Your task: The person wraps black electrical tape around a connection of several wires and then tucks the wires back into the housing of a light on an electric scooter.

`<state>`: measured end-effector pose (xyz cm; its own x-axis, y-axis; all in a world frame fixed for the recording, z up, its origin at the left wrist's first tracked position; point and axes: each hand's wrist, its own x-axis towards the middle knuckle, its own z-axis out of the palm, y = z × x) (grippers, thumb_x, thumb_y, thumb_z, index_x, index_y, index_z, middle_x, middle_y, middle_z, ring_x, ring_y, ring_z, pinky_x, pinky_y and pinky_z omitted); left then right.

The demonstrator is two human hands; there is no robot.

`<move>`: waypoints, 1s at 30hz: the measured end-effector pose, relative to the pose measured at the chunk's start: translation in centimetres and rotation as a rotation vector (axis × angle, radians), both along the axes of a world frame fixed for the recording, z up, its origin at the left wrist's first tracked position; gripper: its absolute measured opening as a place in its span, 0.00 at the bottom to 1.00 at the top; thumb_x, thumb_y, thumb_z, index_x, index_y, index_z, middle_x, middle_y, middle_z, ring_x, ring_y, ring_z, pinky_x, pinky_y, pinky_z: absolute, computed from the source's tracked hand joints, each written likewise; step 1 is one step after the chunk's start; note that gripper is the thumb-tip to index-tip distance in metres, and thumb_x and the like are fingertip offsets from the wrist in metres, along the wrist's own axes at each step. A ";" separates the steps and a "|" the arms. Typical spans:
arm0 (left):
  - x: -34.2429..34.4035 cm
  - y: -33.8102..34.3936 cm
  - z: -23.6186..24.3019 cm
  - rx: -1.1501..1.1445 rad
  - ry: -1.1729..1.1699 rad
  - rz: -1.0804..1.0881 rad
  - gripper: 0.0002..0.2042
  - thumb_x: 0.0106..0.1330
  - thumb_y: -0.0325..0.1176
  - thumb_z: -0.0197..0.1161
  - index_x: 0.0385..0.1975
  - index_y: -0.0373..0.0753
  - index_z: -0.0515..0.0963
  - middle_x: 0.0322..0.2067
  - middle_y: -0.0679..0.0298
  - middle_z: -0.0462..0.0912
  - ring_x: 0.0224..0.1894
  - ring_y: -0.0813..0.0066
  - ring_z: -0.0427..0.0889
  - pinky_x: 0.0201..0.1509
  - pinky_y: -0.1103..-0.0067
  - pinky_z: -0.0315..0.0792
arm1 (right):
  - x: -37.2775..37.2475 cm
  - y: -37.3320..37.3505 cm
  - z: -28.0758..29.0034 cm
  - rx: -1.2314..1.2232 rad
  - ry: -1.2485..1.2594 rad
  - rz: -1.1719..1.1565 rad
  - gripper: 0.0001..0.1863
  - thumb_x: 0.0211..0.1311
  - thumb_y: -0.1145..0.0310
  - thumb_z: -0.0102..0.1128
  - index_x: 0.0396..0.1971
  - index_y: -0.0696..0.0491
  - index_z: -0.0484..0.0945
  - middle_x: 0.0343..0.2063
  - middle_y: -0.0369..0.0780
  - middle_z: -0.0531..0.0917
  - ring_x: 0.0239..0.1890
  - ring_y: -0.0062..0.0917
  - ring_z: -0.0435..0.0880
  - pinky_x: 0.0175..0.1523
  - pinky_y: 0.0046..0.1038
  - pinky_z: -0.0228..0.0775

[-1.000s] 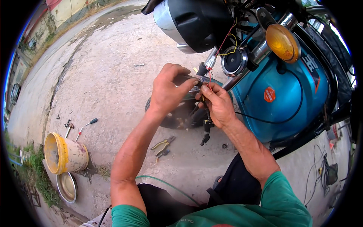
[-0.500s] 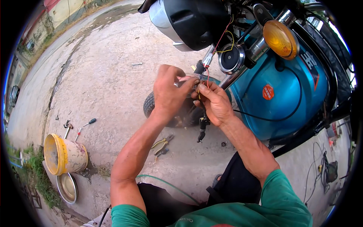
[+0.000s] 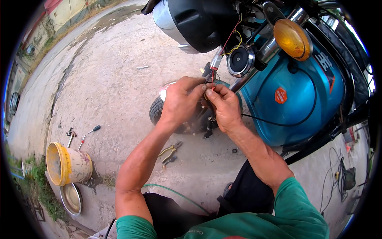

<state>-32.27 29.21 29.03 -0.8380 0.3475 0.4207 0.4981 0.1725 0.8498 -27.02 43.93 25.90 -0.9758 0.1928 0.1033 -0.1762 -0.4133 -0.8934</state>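
and in they came, my two hands; a moment before, there was a little daylight between the fingertips and a pale strip showing by the left one; now the tips met, and that strip was out of sight; my right hand (image 3: 226,108) had its grip pinched on the thin wires (image 3: 213,77), thumb pressed to forefinger; my left hand (image 3: 182,100) was pinched on them too, though i could not tell which strand lay under its tips; so both grips, as i judged it, shared one short stretch, good for fine fingerwork, with the join itself hidden; the wires ran down from the pale sleeve (image 3: 216,61), just below and left of the round horn (image 3: 240,60), with the front tyre (image 3: 156,111) behind my hands; the black plug (image 3: 209,128), which had dangled clear below my right hand, had swung up and partly behind it; off on the concrete ground (image 3: 107,79) lay the pliers (image 3: 170,152), untouched; the blue bodywork (image 3: 296,107) stood beside my right forearm
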 end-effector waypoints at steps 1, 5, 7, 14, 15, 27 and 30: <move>0.1 0.1 0.1 0.001 0.000 -0.001 0.10 0.69 0.30 0.63 0.45 0.32 0.85 0.39 0.57 0.88 0.41 0.73 0.86 0.46 0.77 0.79 | 0.0 0.1 -0.1 0.001 0.000 -0.001 0.09 0.70 0.71 0.62 0.46 0.55 0.81 0.39 0.34 0.85 0.41 0.15 0.84 0.45 0.20 0.78; 0.7 0.8 0.6 -0.063 0.092 0.049 0.10 0.68 0.29 0.63 0.43 0.32 0.85 0.34 0.57 0.88 0.37 0.73 0.86 0.44 0.77 0.79 | 0.1 0.3 -0.1 0.117 0.081 -0.040 0.09 0.70 0.73 0.62 0.46 0.58 0.82 0.38 0.34 0.85 0.39 0.15 0.83 0.45 0.18 0.77; 0.7 0.7 0.6 -0.113 0.175 0.090 0.10 0.68 0.29 0.63 0.43 0.31 0.85 0.33 0.57 0.88 0.35 0.74 0.86 0.43 0.77 0.79 | 0.1 0.2 0.0 0.156 0.101 -0.064 0.09 0.70 0.73 0.62 0.46 0.60 0.82 0.38 0.34 0.85 0.39 0.15 0.83 0.46 0.17 0.76; 0.7 0.1 1.6 -0.003 -0.041 0.106 0.09 0.67 0.29 0.64 0.39 0.30 0.83 0.30 0.58 0.87 0.32 0.78 0.84 0.39 0.79 0.78 | 0.5 -0.1 0.9 0.079 0.031 -0.128 0.08 0.68 0.76 0.58 0.45 0.58 0.76 0.39 0.39 0.86 0.39 0.19 0.85 0.47 0.22 0.78; 0.7 0.0 1.6 0.006 -0.076 0.082 0.08 0.67 0.29 0.64 0.39 0.29 0.82 0.29 0.59 0.87 0.32 0.79 0.83 0.39 0.80 0.78 | 0.5 0.0 1.1 0.005 -0.008 -0.119 0.09 0.68 0.76 0.57 0.46 0.56 0.74 0.40 0.40 0.86 0.40 0.21 0.86 0.48 0.25 0.80; -1.5 -1.0 -0.1 0.086 -0.170 -0.197 0.07 0.69 0.29 0.65 0.37 0.31 0.78 0.32 0.66 0.83 0.35 0.81 0.79 0.43 0.80 0.76 | 0.1 1.7 2.1 -0.176 -0.209 0.165 0.23 0.68 0.67 0.51 0.63 0.52 0.70 0.45 0.37 0.83 0.45 0.22 0.84 0.47 0.23 0.73; -1.5 -0.8 -0.1 0.125 -0.205 -0.258 0.08 0.68 0.31 0.67 0.38 0.32 0.78 0.32 0.67 0.82 0.35 0.81 0.78 0.44 0.81 0.75 | 0.2 2.1 1.9 -0.099 -0.144 0.148 0.21 0.69 0.67 0.48 0.61 0.50 0.72 0.45 0.33 0.83 0.44 0.21 0.83 0.44 0.22 0.71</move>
<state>-33.79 28.38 28.89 -0.8007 0.5154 0.3053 0.3282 -0.0490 0.9433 -26.87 46.05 27.80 -0.9974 0.0492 -0.0518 0.0193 -0.5121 -0.8587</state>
